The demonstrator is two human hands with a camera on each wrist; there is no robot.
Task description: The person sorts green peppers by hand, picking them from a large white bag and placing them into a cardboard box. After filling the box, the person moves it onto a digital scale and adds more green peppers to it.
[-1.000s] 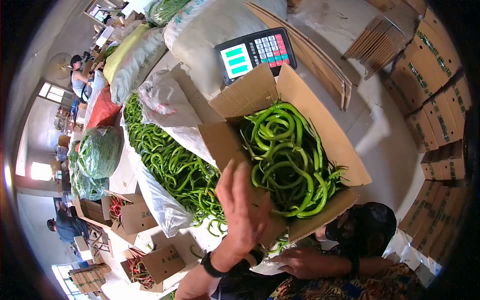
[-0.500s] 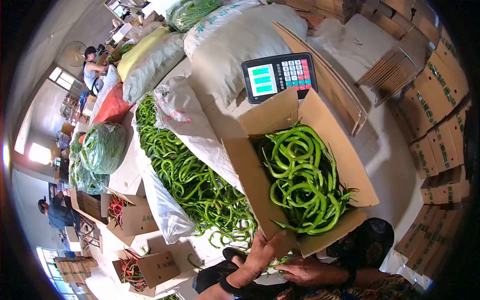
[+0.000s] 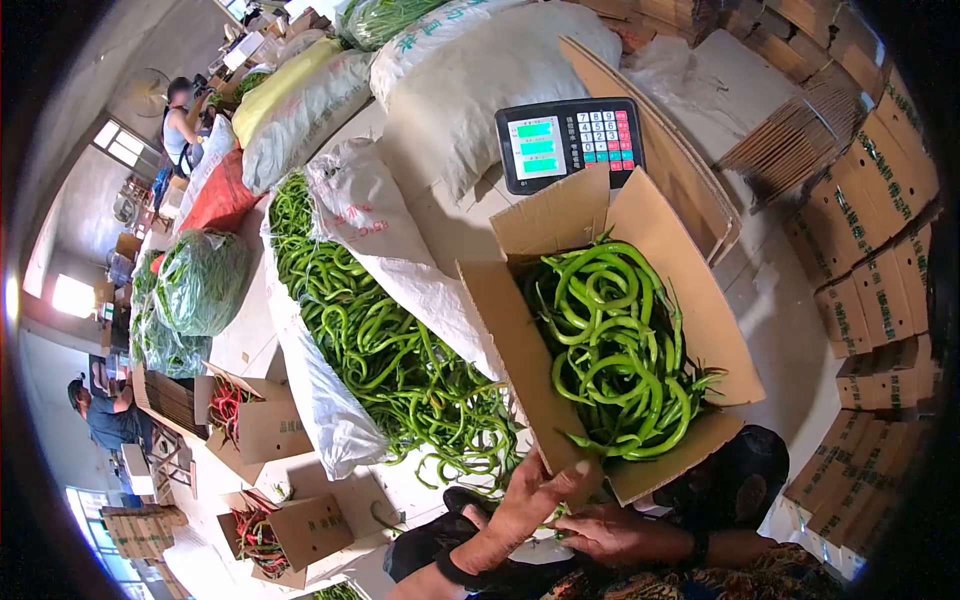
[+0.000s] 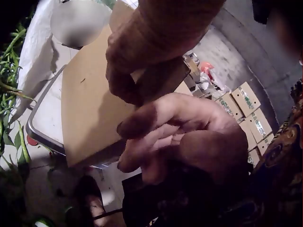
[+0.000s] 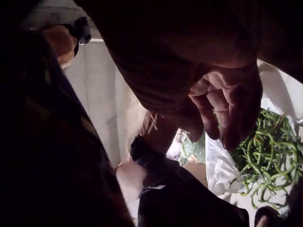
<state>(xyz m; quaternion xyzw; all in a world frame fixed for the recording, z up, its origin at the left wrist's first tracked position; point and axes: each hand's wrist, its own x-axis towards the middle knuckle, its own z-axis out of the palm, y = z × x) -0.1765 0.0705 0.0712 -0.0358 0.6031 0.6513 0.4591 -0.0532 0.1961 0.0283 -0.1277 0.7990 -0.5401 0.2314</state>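
In the head view my left hand (image 3: 532, 502) is at the near left corner of a cardboard box (image 3: 725, 360), fingers loosely bent and thumb pointing right. Coiled green chili peppers (image 3: 625, 350) fill the box. Close beside it, below the near flap, my right hand (image 3: 608, 530) has bent fingers. Seen in the left wrist view, the right hand (image 4: 199, 127) is loosely curled with nothing between its fingers, and the left hand (image 4: 125, 61) overlaps the box wall (image 4: 83, 104). The right wrist view shows the right hand's fingers (image 5: 220, 104) hanging half bent.
A scale display (image 3: 570, 145) stands behind the box; its metal-edged platform (image 4: 47, 118) is under it. Left of the box, an open white sack (image 3: 335, 430) spills green peppers. Boxes of red peppers (image 3: 262, 540) stand farther left, stacked cartons (image 3: 865, 270) at right. Two people work in the background.
My left hand has come down from over the box's left wall to its near corner, beside the right hand. The right hand has barely moved. The head view has shifted slightly.
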